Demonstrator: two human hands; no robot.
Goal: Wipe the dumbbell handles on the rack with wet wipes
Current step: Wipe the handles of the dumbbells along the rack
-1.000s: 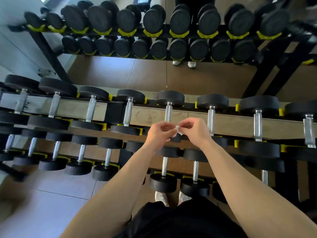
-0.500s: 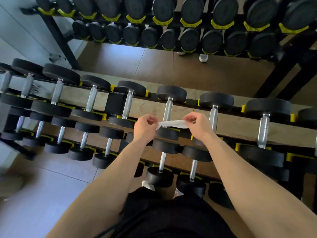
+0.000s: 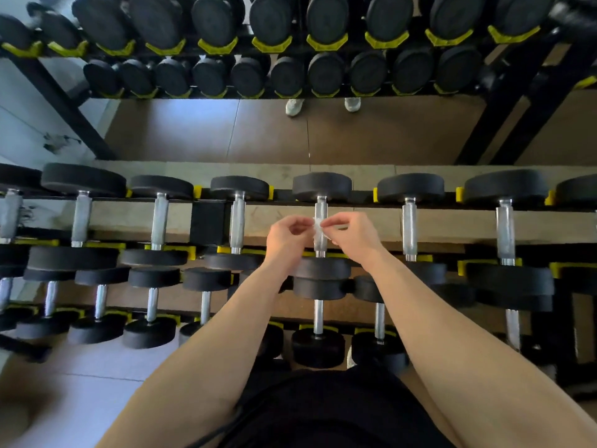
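On the upper tier of the rack [image 3: 206,223], slightly right of the middle, lies the dumbbell handle [image 3: 321,206] that both hands meet over. Its long axis runs from near to far, with one black head [image 3: 322,186] at the far end and the other [image 3: 323,268] at the near end. The neighbouring dumbbells on this tier lie parallel to it, side by side from left to right.

Over the middle of that silver handle hangs the wet wipe [image 3: 318,227], a small, crumpled white scrap. The left hand [image 3: 286,236] pinches its left edge between thumb and curled fingers, and the right hand [image 3: 352,236] pinches its right edge the same way. The fingertips of the two hands are almost touching, so little of the wipe shows between them. Whether the wipe touches the metal or hangs just above it cannot be told from this view. Both forearms reach in from the near edge, well apart at the elbows and close together at the wrists.

Below, nearer the person, a lower tier carries smaller dumbbells [image 3: 318,315], which also point near to far.
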